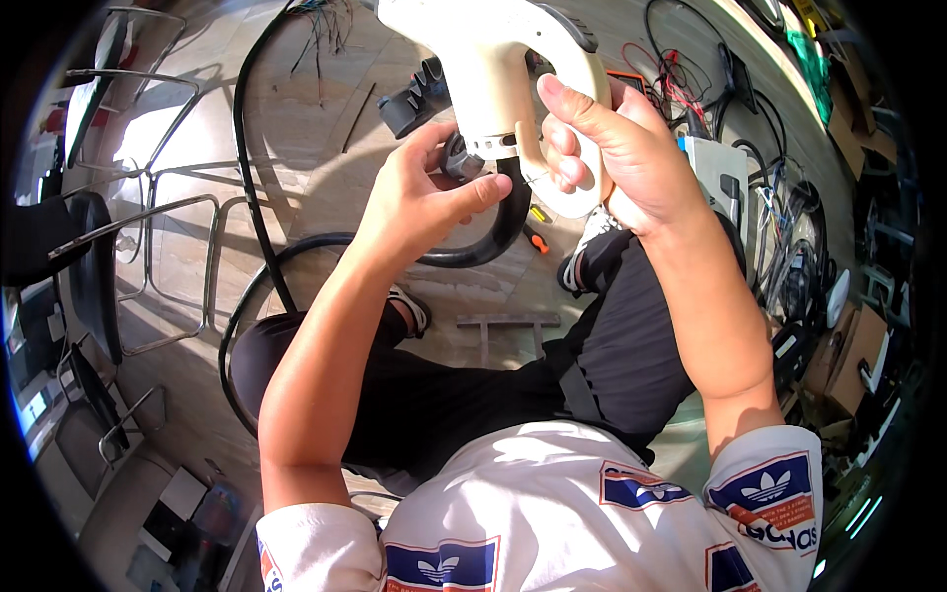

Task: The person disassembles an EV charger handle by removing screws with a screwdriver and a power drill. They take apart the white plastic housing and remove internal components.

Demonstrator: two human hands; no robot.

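My right hand (pixel 617 158) grips the handle of a cream-coloured plug-like handle unit (pixel 493 69), held up in front of me. My left hand (pixel 429 192) pinches a dark round fitting (pixel 459 158) at the base of that unit, where a thick black cable (pixel 493 232) comes out. The cable curves down and loops away to the left over the floor. I sit with my legs in black trousers (pixel 612 355) below the hands.
Metal chair frames (pixel 168 247) stand on the left. A black part (pixel 409 99) lies on the floor behind the hands. Small screwdrivers (pixel 538 227), a white box (pixel 715 168) and tangled wires (pixel 779 217) lie on the right. A metal bracket (pixel 508 326) rests between my feet.
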